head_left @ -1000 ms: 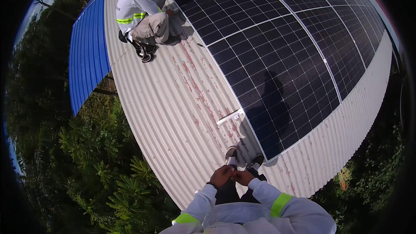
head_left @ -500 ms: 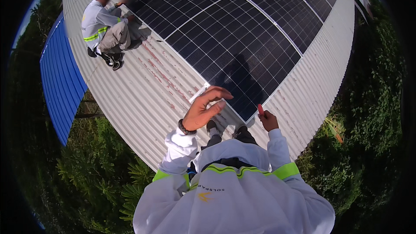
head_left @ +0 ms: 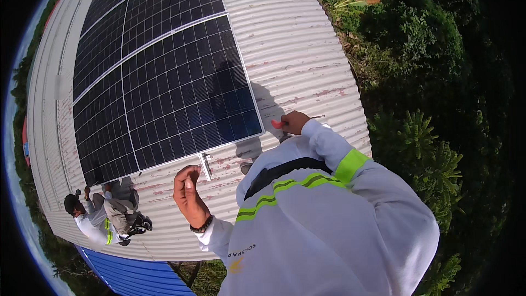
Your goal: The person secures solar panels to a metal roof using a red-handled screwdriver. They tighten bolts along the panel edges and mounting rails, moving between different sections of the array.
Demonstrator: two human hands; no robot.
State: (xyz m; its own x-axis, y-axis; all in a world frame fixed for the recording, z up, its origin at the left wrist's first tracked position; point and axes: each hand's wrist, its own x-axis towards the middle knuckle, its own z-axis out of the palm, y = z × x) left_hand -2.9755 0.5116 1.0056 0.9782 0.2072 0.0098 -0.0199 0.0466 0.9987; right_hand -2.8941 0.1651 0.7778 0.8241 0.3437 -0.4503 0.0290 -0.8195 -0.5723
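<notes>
My right hand (head_left: 296,123) is closed around a screwdriver with a red handle (head_left: 278,124). The handle's end sticks out on the left of the fist and a thin shaft on the right. My left hand (head_left: 189,196) is raised over the roof, fingers loosely bent and thumb apart, with nothing visible in it. Beside it, a short silver mounting rail (head_left: 206,166) juts out from under the frame of the dark solar panel (head_left: 181,93). My right hand is just off the panel's near right corner.
A co-worker (head_left: 98,216) crouches at the panel's far left edge, hands near the frame. The corrugated roof (head_left: 296,49) has worn, reddish patches, and its right edge drops to bushes (head_left: 416,137). A blue metal roof (head_left: 134,277) lies lower, at the bottom left.
My view has turned to the right, swinging the panels and co-worker leftward. My left hand has moved away from over the panel corner; my right hand still holds the screwdriver, its shaft now showing.
</notes>
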